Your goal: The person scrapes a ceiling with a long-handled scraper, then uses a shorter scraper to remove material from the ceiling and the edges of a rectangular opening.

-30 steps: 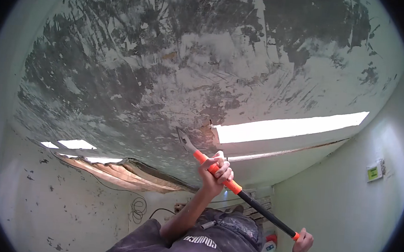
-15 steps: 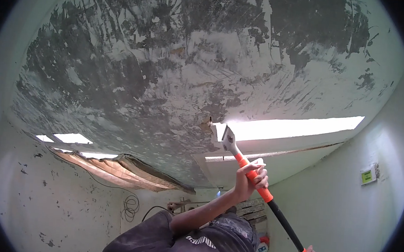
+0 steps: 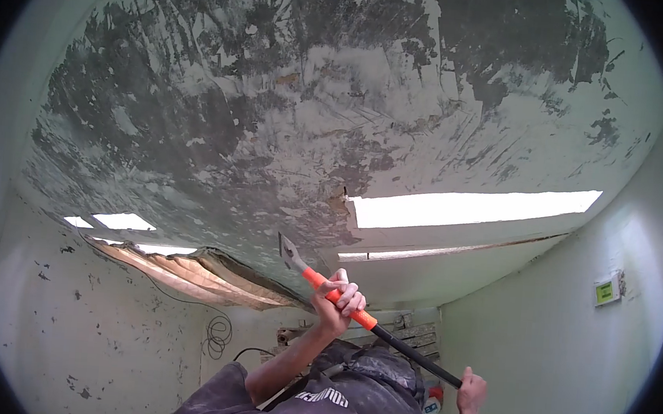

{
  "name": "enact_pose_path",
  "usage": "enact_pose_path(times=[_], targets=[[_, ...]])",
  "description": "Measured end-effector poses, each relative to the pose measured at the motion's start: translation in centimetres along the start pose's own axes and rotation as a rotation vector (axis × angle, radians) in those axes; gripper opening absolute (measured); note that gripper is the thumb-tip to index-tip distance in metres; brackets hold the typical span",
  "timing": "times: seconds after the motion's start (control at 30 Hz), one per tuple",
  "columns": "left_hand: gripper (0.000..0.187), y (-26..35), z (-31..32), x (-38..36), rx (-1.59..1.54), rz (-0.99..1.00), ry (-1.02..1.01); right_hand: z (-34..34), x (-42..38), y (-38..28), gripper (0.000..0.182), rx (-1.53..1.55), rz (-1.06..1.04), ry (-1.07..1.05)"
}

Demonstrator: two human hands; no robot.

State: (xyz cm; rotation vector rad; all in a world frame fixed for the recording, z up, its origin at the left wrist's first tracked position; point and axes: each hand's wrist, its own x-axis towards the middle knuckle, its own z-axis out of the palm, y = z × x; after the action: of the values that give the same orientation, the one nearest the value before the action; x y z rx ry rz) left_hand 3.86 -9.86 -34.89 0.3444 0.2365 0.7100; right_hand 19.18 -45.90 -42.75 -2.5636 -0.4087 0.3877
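Note:
A long-handled scraper point(image 3: 406, 349) with a flat metal blade, an orange grip and a black shaft slants across the lower middle. My left hand point(image 3: 338, 304) is closed round the orange part, a little behind the blade. At the far end of the shaft, my right hand point(image 3: 472, 394) is wrapped round the handle. The blade points up and left, in front of the large patchy grey and white surface point(image 3: 276, 126); whether it touches is unclear.
Bright openings point(image 3: 477, 209) lie at right and left. A beige cloth point(image 3: 196, 274) hangs beside the left ones. A coiled cable point(image 3: 217, 336) is on the left wall. A small green-and-white box point(image 3: 606, 290) is fixed to the right wall. Wooden slats point(image 3: 414, 337) show behind my body.
The scraper has moved left and slightly down, its blade now away from the bright right opening. Both hands have shifted left with it, and my right hand is higher.

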Motion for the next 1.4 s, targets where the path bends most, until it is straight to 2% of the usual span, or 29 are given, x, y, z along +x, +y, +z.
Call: enact_pose_path(times=[0.07,0.13,0.2,0.27,0.3,0.37,0.4,0.47,0.6,0.83,0.9,0.93,1.0,1.03,1.1,1.13,1.17,1.2,1.23,1.27,1.3,1.33,1.37,1.4], targets=[[0.015,-0.9,1.1,-0.5,-0.010,-0.001,0.003,-0.2,0.3,-2.1,0.053,0.025,-0.043,-0.081],[0.016,-2.4,2.6,-1.1,0.013,0.021,0.008,-1.0,0.2,-6.5,0.053,0.235,-0.029,-0.300],[0.018,-3.5,4.1,-1.9,0.082,0.043,0.029,1.6,1.5,-6.1,0.053,0.290,-0.212,-0.343],[0.018,-4.5,4.4,-2.6,0.107,0.073,0.000,2.1,2.2,-8.5,0.053,0.371,-0.215,-0.488],[0.018,-4.7,4.4,-3.0,0.137,0.107,-0.034,2.6,2.7,-9.3,0.053,0.369,-0.210,-0.493],[0.017,-4.6,4.4,-3.4,0.146,0.141,-0.025,3.4,3.6,-10.9,0.046,0.466,-0.368,-0.731],[0.016,-4.1,4.1,-3.5,0.144,0.178,0.007,3.2,3.8,-12.2,0.046,0.468,-0.367,-0.735],[0.016,-2.7,3.7,-3.5,0.149,0.233,0.054,2.5,3.7,-14.8,0.043,0.423,-0.500,-0.802],[0.018,-0.8,1.9,-4.2,0.174,0.225,0.023,1.7,3.2,-18.8,0.043,0.281,-0.582,-0.872],[0.020,1.6,1.9,-5.7,0.339,0.209,0.106,3.6,1.0,-24.3,0.042,0.284,-0.732,-0.921],[0.022,2.7,2.1,-5.7,0.509,0.292,0.113,4.5,0.0,-25.2,0.043,0.370,-0.751,-0.892],[0.022,3.3,2.0,-5.8,0.514,0.265,0.099,4.9,-0.5,-25.6,0.043,0.451,-0.781,-0.867],[0.025,4.5,1.8,-5.8,0.565,0.329,0.008,5.1,-1.4,-26.9,0.043,0.498,-0.785,-0.855],[0.025,5.2,2.7,-5.7,0.568,0.298,-0.012,5.1,-1.8,-27.7,0.044,0.535,-0.813,-0.865],[0.030,7.0,5.1,-5.7,0.885,0.156,-0.008,5.2,-2.4,-29.2,0.041,0.643,-0.775,-0.813],[0.048,7.8,5.3,-5.7,0.967,0.082,-0.123,5.6,-2.5,-29.5,0.038,0.750,-0.731,-0.840],[0.066,8.8,4.7,-4.8,1.274,0.227,-0.358,6.3,-2.7,-29.8,0.036,0.857,-0.690,-0.868],[0.075,9.2,4.8,-4.7,1.278,0.187,-0.448,7.5,-3.1,-30.2,0.033,1.024,-0.648,-0.787],[0.084,9.4,4.8,-4.7,1.282,0.148,-0.536,5.9,-3.7,-31.4,0.030,1.232,-0.587,-0.822],[0.089,9.3,4.3,-4.6,1.179,0.046,-0.523,6.2,-3.7,-31.7,0.027,1.284,-0.596,-0.716],[0.089,9.2,3.2,-4.5,1.182,0.038,-0.534,6.4,-3.6,-31.8,0.025,1.331,-0.605,-0.612],[0.091,9.3,1.8,-4.4,1.230,-0.144,-0.496,5.9,-3.4,-32.1,0.021,1.426,-0.596,-0.610],[0.086,9.6,0.3,-4.5,1.341,-0.248,-0.467,6.7,-3.4,-32.9,0.022,1.602,-0.587,-0.540],[0.082,9.8,-1.1,-4.6,1.453,-0.358,-0.448,7.0,-3.1,-33.2,0.024,1.692,-0.585,-0.574]])
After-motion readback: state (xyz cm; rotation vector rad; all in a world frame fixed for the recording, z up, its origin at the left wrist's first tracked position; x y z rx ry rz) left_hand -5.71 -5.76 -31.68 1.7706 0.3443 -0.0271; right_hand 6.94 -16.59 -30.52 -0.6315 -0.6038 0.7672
